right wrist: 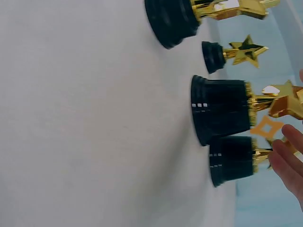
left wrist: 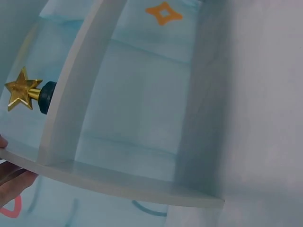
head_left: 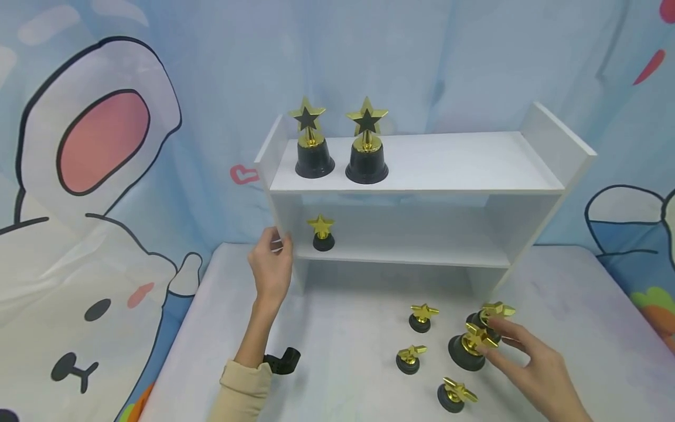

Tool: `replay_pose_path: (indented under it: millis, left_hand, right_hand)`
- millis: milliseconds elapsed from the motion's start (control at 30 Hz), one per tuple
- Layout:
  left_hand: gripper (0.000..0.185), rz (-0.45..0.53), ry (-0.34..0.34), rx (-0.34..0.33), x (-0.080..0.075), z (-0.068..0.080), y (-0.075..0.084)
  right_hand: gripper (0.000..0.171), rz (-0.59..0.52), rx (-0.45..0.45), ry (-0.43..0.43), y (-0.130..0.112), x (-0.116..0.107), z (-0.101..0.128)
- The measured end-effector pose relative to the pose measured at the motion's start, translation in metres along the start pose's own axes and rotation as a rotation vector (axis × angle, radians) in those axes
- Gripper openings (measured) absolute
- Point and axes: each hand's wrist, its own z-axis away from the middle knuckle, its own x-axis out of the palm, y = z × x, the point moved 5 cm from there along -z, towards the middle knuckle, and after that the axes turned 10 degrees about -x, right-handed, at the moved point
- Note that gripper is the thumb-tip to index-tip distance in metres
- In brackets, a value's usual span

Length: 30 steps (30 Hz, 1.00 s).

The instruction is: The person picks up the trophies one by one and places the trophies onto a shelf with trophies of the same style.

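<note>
Right hand (head_left: 532,366) low at 4 o'clock, fingers spread and relaxed, grip open, fingertips (head_left: 493,322) brushing the gold star of the front large trophy (head_left: 468,347). Nothing clasped there. Just behind it at 1 o'clock, touching or nearly so, a second large trophy (head_left: 490,316), its star pointing right. From the right wrist view, both black bases side by side, stars up against the fingers (right wrist: 286,158).

Left hand (head_left: 271,266) over at 9 o'clock, resting against the front edge of the shelf unit's (head_left: 422,187) left side panel, fingers loosely bent around that edge; whether pinching it or only touching, cannot tell. In the left wrist view only a fingertip and a bit of palm under the board edge.

Out from the grip: three small trophies on the white surface (head_left: 343,328) — one at 12 o'clock of the cluster (head_left: 422,317), one at 9 o'clock (head_left: 409,358), one at 6 o'clock (head_left: 453,395). Another small trophy (head_left: 322,232) upright on the middle shelf, far left, near the left hand. Up top, two large star trophies (head_left: 313,140) and (head_left: 366,143) upright side by side at the left end. Black clip-like object (head_left: 282,360) beside the left sleeve (head_left: 245,390).
</note>
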Motion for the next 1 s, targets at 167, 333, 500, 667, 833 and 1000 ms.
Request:
replay_pose_path:
  millis: [167,333,500,667,833,1000]
  left_hand:
    - [0.015,-0.009,-0.007,0.004,0.0,-0.001,-0.001]
    - [0.015,-0.01,-0.008,0.01,-0.001,-0.001,0.0]
    - [0.014,-0.005,-0.01,0.008,-0.001,-0.001,0.001]
    - [0.013,-0.007,-0.015,0.015,0.0,-0.002,0.001]
    - [0.014,-0.006,-0.017,0.023,0.0,-0.002,0.001]
    - [0.015,-0.01,-0.022,0.018,0.0,-0.001,0.0]
  right_hand:
    - [0.075,-0.048,0.077,-0.053,0.01,0.013,0.003]
    - [0.081,-0.076,0.184,-0.122,0.019,0.027,0.004]
    - [0.082,-0.068,0.243,-0.158,0.027,0.034,0.003]
    - [0.077,-0.05,0.231,-0.125,0.028,0.038,0.003]
    - [0.073,-0.054,0.238,-0.123,0.028,0.041,0.003]
    - [0.074,-0.052,0.25,-0.135,0.03,0.045,0.003]
